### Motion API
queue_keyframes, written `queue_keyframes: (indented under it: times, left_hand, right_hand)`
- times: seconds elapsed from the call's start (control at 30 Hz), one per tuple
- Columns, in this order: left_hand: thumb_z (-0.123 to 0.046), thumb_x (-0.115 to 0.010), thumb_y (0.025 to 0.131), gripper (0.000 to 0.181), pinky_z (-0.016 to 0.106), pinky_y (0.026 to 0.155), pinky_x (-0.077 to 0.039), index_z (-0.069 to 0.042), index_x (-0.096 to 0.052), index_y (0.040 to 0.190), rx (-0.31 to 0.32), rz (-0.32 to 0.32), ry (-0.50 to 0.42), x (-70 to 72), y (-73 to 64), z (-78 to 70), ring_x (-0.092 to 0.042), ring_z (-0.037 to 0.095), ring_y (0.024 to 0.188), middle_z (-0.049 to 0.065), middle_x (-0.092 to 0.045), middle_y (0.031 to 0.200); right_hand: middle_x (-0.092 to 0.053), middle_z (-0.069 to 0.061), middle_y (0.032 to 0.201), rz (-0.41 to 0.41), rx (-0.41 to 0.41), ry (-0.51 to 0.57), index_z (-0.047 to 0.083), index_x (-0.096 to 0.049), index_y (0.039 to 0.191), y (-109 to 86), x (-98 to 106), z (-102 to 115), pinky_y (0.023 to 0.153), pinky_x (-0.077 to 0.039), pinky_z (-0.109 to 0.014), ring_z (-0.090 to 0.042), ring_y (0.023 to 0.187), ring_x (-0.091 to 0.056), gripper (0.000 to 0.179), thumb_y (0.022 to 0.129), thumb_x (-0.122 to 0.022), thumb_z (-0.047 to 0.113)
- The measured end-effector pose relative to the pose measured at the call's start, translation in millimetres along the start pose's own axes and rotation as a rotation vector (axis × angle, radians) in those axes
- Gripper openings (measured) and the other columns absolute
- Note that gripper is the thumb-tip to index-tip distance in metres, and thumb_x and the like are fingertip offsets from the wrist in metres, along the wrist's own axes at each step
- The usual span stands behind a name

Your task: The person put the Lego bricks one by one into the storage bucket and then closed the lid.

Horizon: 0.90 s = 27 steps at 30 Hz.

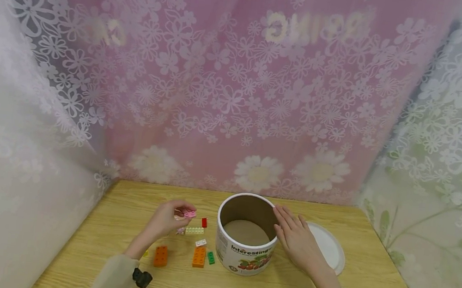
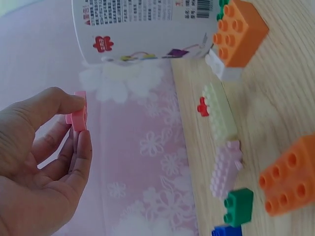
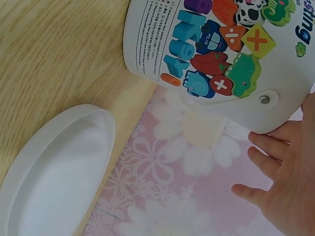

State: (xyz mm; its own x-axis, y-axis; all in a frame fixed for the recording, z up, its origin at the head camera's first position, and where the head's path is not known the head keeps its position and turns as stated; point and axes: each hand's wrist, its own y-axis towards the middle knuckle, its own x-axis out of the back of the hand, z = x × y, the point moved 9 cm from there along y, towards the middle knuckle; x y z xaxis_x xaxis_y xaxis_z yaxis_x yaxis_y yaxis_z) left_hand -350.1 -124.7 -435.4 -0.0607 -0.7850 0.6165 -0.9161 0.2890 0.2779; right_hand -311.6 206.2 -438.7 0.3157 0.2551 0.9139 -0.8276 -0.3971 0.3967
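Observation:
My left hand (image 1: 171, 217) pinches a small pink toy brick (image 1: 190, 214) between thumb and fingers, raised above the table left of the bucket. In the left wrist view the pink brick (image 2: 78, 112) shows at the fingertips. A round white bucket (image 1: 243, 261) with printed pictures stands upright without its lid, and its visible inside holds nothing. My right hand (image 1: 300, 243) rests on the bucket's right rim with its fingers extended. Beneath the left hand lie a pale yellow brick (image 1: 195, 230), a red brick (image 1: 204, 222) and a light pink brick (image 2: 226, 169).
Nearer me are orange bricks (image 1: 161, 256) (image 1: 198, 257), a white brick (image 1: 201, 242) and a green brick (image 1: 211, 257). A second green brick (image 2: 240, 206) and a blue brick (image 2: 228, 231) lie farther left. The white lid (image 1: 327, 248) lies right of the bucket, partly behind my right arm.

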Motion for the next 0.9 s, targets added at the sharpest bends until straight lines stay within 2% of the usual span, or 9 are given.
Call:
queue_keyframes:
  times: [0.3,0.67,0.8,0.9]
  left_hand:
    - [-0.004,-0.078,0.087,0.024,0.040,0.084,-0.060,-0.011,-0.075,0.110,-0.078,0.039,-0.008,-16.1,16.3,-34.8,-0.066,0.017,0.090,0.000,-0.071,0.102]
    - [-0.009,-0.076,0.090,0.023,0.034,0.084,-0.059,-0.011,-0.075,0.113,-0.145,0.104,-0.027,-42.9,39.2,-66.1,-0.066,0.015,0.091,-0.002,-0.072,0.102]
    - [-0.008,-0.076,0.089,0.023,0.039,0.085,-0.060,-0.011,-0.075,0.112,-0.167,0.121,-0.056,-54.9,45.9,-74.6,-0.066,0.017,0.090,0.000,-0.072,0.102]
    - [-0.005,-0.076,0.089,0.023,0.045,0.083,-0.060,-0.008,-0.075,0.111,-0.190,0.127,-0.076,-63.7,51.2,-81.8,-0.067,0.023,0.090,0.003,-0.072,0.099]
  right_hand:
    - [-0.043,-0.013,0.157,-0.022,0.009,-0.003,0.007,-0.041,0.155,-0.5,1,0,0.116,-0.029,-0.062,-0.031,0.145,-0.040,0.053,0.109,-0.045,0.032]
    - [-0.045,-0.013,0.156,-0.042,0.021,-0.022,0.006,-0.043,0.154,-0.6,3,2,0.115,-0.033,-0.062,-0.032,0.144,-0.042,0.052,0.109,-0.047,0.030]
    - [-0.044,-0.012,0.157,-0.034,0.018,-0.019,0.006,-0.042,0.155,-0.4,2,2,0.116,-0.032,-0.062,-0.032,0.145,-0.041,0.052,0.108,-0.048,0.029]
    - [-0.044,-0.012,0.157,-0.030,0.015,-0.017,0.006,-0.041,0.155,-0.4,2,2,0.116,-0.031,-0.062,-0.032,0.145,-0.040,0.053,0.108,-0.047,0.030]
